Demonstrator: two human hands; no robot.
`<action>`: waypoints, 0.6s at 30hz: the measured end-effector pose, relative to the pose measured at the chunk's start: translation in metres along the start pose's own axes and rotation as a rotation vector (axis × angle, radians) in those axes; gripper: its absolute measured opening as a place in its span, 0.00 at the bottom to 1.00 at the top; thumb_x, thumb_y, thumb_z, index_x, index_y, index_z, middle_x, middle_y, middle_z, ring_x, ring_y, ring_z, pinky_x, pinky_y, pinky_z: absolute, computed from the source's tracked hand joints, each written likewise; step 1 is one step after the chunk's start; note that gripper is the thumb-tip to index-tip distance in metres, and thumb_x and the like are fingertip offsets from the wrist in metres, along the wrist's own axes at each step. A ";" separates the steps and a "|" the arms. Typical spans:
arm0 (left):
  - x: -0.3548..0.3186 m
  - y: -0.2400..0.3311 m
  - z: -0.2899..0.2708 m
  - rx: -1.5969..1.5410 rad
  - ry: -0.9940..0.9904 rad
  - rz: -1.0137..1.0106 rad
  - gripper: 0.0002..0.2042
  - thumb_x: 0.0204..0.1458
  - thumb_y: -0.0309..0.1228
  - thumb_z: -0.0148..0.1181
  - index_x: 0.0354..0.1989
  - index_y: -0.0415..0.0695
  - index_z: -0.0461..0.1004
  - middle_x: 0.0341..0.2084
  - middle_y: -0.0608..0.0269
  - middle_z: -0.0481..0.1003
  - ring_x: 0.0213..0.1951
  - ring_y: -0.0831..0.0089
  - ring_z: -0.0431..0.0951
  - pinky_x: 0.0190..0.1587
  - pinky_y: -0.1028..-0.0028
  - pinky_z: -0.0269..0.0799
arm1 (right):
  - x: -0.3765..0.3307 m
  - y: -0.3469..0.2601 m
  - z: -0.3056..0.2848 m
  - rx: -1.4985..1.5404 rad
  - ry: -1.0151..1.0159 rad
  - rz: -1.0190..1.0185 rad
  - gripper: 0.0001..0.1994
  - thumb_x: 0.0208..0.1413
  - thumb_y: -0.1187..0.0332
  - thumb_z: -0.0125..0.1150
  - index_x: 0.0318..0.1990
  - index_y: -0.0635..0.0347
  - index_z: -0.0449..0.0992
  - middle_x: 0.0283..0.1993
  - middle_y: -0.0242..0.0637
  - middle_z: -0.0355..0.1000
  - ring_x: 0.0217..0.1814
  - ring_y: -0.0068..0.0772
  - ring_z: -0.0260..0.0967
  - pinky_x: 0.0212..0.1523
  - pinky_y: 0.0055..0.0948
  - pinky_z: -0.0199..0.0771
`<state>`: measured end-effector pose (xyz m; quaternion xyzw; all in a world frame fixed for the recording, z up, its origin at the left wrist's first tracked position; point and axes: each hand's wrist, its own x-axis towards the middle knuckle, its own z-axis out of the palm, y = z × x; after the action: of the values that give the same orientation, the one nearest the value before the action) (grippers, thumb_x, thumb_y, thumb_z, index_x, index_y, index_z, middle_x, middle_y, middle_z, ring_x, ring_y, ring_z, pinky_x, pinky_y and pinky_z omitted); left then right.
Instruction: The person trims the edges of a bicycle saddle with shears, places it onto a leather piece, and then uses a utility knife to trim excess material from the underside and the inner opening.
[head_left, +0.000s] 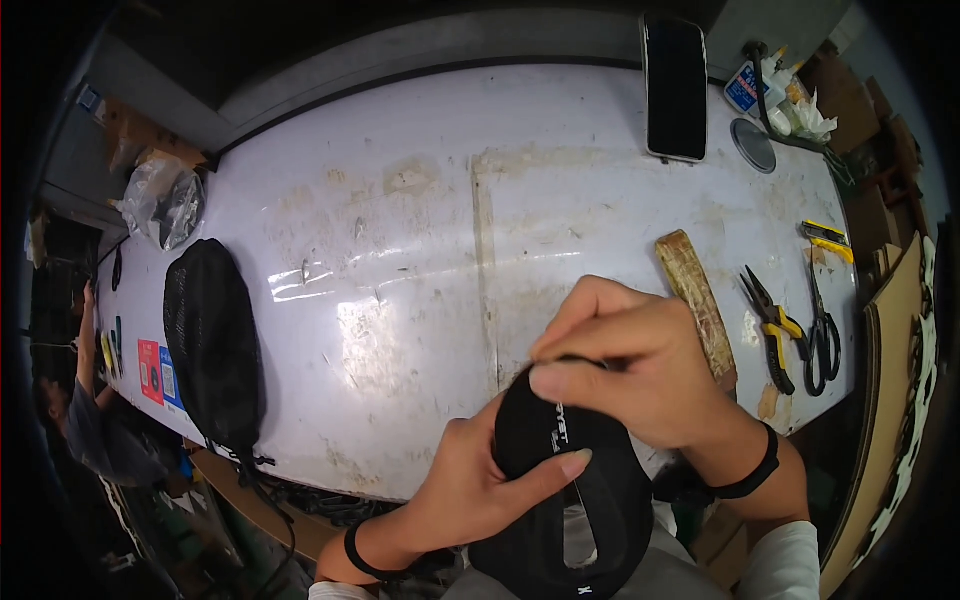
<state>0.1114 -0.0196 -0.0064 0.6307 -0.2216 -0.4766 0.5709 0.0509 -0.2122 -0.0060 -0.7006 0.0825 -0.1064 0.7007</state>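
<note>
A black bicycle saddle, with a long slot down its middle and white print, is held over my lap at the table's near edge. Fingers of my left hand wrap its left side, and the thumb presses on top beside the print. My right hand is closed in a pinch at the narrow far end, its thumb against the black surface. Whether something small is also between those fingertips is hidden. Just beyond my right hand lies a worn, tape-wrapped bar.
Pliers, black scissors and a yellow cutter lie at the right. A phone and glue bottles are at the far right. Leftward are a black mesh bag and a clear plastic bag. Another person works beyond.
</note>
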 end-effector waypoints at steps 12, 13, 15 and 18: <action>0.001 -0.001 0.000 -0.074 0.013 -0.012 0.16 0.57 0.25 0.71 0.51 0.35 0.75 0.36 0.65 0.83 0.38 0.82 0.81 0.40 0.77 0.78 | 0.005 0.006 -0.002 -0.024 -0.040 0.187 0.06 0.58 0.72 0.73 0.39 0.65 0.88 0.35 0.33 0.76 0.35 0.19 0.71 0.35 0.20 0.68; 0.001 -0.002 -0.001 -0.071 0.010 -0.006 0.16 0.57 0.25 0.71 0.51 0.35 0.75 0.35 0.65 0.83 0.38 0.82 0.81 0.40 0.77 0.78 | 0.005 0.005 -0.002 -0.048 -0.027 0.176 0.06 0.58 0.72 0.73 0.39 0.65 0.88 0.36 0.33 0.76 0.35 0.20 0.71 0.35 0.20 0.69; 0.002 -0.002 0.000 -0.061 0.017 0.003 0.16 0.57 0.25 0.71 0.51 0.34 0.75 0.35 0.64 0.83 0.38 0.82 0.81 0.40 0.77 0.78 | 0.004 0.003 0.000 -0.071 -0.016 0.165 0.06 0.58 0.72 0.73 0.39 0.65 0.88 0.36 0.33 0.76 0.36 0.20 0.72 0.36 0.20 0.70; 0.001 -0.002 -0.001 -0.021 0.008 0.014 0.17 0.57 0.26 0.71 0.51 0.34 0.75 0.35 0.64 0.83 0.38 0.82 0.81 0.40 0.77 0.78 | 0.000 0.002 0.002 0.072 -0.006 -0.014 0.06 0.58 0.73 0.73 0.39 0.65 0.88 0.37 0.34 0.77 0.36 0.21 0.72 0.37 0.20 0.71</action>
<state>0.1119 -0.0196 -0.0090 0.6248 -0.2188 -0.4725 0.5817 0.0517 -0.2107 -0.0081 -0.6757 0.0714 -0.1122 0.7251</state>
